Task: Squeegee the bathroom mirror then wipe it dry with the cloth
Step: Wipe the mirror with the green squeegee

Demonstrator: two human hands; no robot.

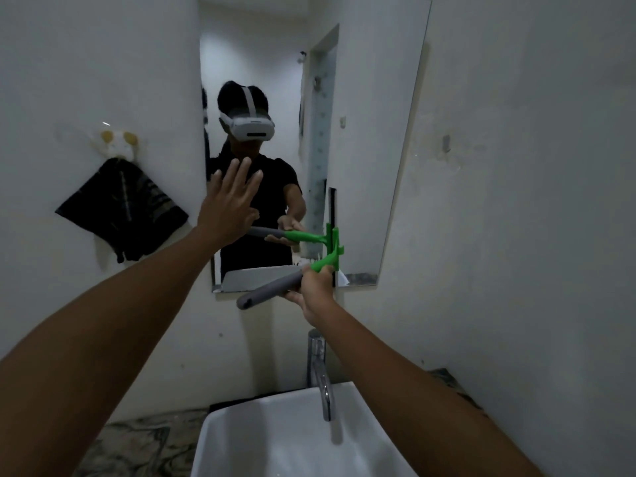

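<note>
The tall frameless mirror (364, 132) hangs on the white wall above the sink. My right hand (315, 290) is shut on a squeegee (275, 287) with a grey handle and green head, its blade held upright against the mirror's lower part near the bottom edge. My left hand (229, 201) is open, fingers spread, flat against the mirror's left edge. A dark cloth (122, 210) hangs from a hook on the wall to the left of the mirror. The mirror reflects a person in a headset and the squeegee.
A white basin (241, 438) sits below, with a chrome tap (320, 370) rising behind it under my right forearm. A marbled counter (137, 442) runs to the left of the basin. A small wall hook (446, 143) sits right of the mirror.
</note>
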